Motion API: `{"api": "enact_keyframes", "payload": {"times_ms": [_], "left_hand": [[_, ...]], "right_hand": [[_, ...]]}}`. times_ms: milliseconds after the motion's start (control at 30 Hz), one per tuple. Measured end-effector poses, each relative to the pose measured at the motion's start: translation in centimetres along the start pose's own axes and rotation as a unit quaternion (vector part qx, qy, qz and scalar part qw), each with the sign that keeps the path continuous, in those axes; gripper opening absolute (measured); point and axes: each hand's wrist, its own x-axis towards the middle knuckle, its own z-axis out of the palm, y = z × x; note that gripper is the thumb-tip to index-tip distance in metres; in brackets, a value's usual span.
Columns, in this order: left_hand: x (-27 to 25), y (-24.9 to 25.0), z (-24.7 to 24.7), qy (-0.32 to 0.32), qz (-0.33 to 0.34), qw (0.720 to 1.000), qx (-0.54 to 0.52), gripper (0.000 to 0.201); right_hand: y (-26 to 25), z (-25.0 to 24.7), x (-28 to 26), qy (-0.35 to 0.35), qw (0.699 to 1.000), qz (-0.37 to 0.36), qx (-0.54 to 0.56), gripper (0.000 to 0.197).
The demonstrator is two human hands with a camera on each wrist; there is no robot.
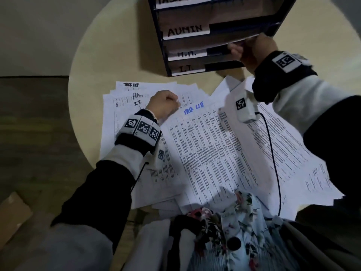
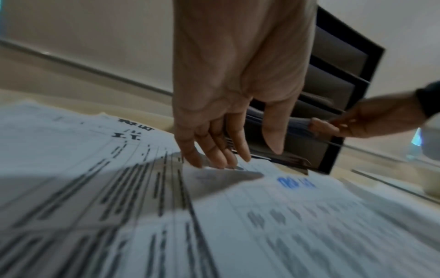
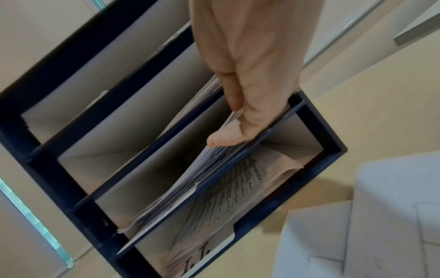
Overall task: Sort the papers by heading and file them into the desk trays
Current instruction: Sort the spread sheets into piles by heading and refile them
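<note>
- Brown floor (image 1: 29, 133) and a cardboard piece (image 1: 11, 214) lie left of the round pale surface (image 1: 109, 55).
- Left hand (image 1: 163, 104), fingers relaxed, presses the spread papers (image 1: 205, 145).
- Trays (image 1: 195, 36) stand behind; right hand (image 1: 248, 51) pinches a sheaf (image 3: 190, 178) in the slot above I.T.

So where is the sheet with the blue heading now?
In the head view, the blue-headed sheet lies on top of the paper spread, mid-table, just right of the left hand and below the tray rack.

A round pale wooden table (image 1: 109, 61) fills the centre, a brown cardboard piece (image 1: 11, 218) lies on the dark floor (image 1: 33, 118) at eight o'clock, and floral fabric (image 1: 234, 227) shows at six o'clock.
</note>
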Motion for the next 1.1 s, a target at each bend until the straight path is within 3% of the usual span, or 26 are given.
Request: {"api": "enact_keyframes", "payload": {"times_ms": [67, 167, 233, 300, 433, 700, 867, 1000, 1100], "left_hand": [[-0.3, -1.0, 0.2, -0.024, 0.027, 0.992, 0.122, 0.031], [-0.5, -1.9, 1.0, -0.068, 0.07, 0.962, 0.253, 0.055], [-0.8, -2.2, 1.7, -0.073, 0.09, 0.934, 0.339, 0.064], [-1.3, -2.5, 2.3, -0.062, 0.116, 0.915, 0.382, 0.066], [-2.1, -3.2, 3.2, -0.065, 0.17, 0.899, 0.397, 0.068], [-2.6, -3.8, 3.6, -0.043, 0.212, 0.901, 0.377, 0.066], [-2.7, -4.3, 3.7, -0.045, 0.235, 0.901, 0.361, 0.063], [-3.1, -4.3, 3.9, -0.015, 0.295, 0.891, 0.345, 0.035], [-3.0, -4.6, 4.1, -0.026, 0.304, 0.883, 0.355, 0.023]], "right_hand": [[0.3, -0.2, -1.1, 0.005, 0.999, 0.01, -0.043, 0.043], [1.6, -1.5, -3.2, 0.003, 0.996, 0.019, -0.082, 0.03], [3.1, -2.6, -4.5, -0.001, 0.988, 0.018, -0.151, 0.022], [5.0, -3.9, -5.0, 0.003, 0.976, 0.02, -0.216, 0.026], [7.8, -5.8, -5.8, 0.017, 0.944, 0.027, -0.327, 0.046], [9.3, -6.5, -6.9, 0.014, 0.861, -0.021, -0.508, 0.054], [9.2, -6.8, -7.2, 0.026, 0.871, -0.025, -0.491, 0.055], [9.0, -7.1, -7.6, 0.0, 0.879, -0.049, -0.474, 0.067], [9.0, -7.6, -8.2, -0.048, 0.882, -0.076, -0.462, 0.047]]}}
